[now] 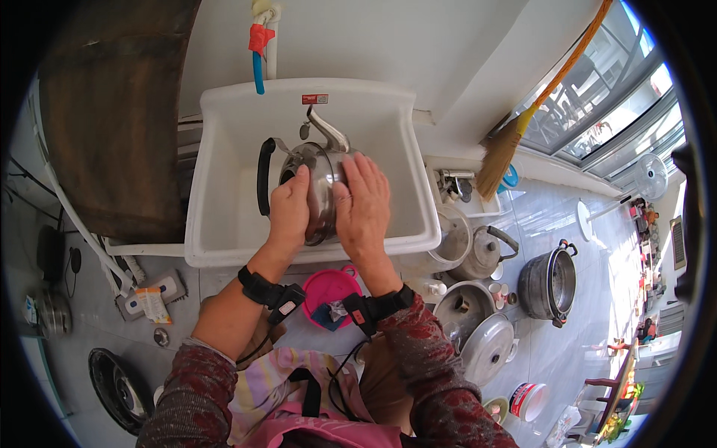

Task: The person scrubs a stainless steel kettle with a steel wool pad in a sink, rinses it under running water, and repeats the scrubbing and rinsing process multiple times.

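Note:
A stainless steel kettle (pixel 321 193) is tipped on its side over the white sink basin (pixel 241 224), its spout pointing towards the back wall and its black handle (pixel 264 176) to the left. My left hand (pixel 289 210) grips it at the left, the thumb lying by the dark opening and the fingers hidden. On the opposite side, my right hand (pixel 364 204) lies with fingers extended and together against the kettle's body. A small round metal cap (pixel 304 131) hangs near the spout tip. Whether the kettle touches the basin cannot be seen.
A blue hose (pixel 257 73) hangs above the basin. Below the front rim is a pink plastic basin (pixel 330 285). On the floor at right are another kettle (pixel 476 252), a large pot (pixel 546 285) and a metal lid (pixel 488 350). A broom (pixel 504 148) leans at upper right.

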